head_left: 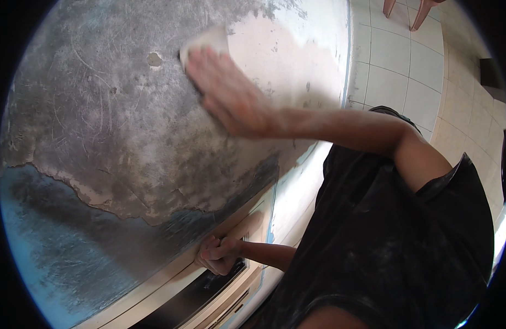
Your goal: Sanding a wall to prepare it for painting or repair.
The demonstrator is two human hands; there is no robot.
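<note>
Up from the smooth cream frame [154, 288], worn matt blue paint [44, 285] meets rough, scratched grey plaster [116, 142] — ragged along its edge; right of the frame, a dusty black cloth shirt [384, 219].

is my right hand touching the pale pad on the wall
Touching: the head view shows the right hand laid flat over the pale pad, fingers overlapping it, slightly blurred.

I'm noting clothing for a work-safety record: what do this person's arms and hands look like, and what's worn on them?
Both the right hand and the left hand are without gloves, and both forearms are uncovered. The black shirt has a short, loose right sleeve and pale smudges on its front. No watch or bracelet shows.
</note>
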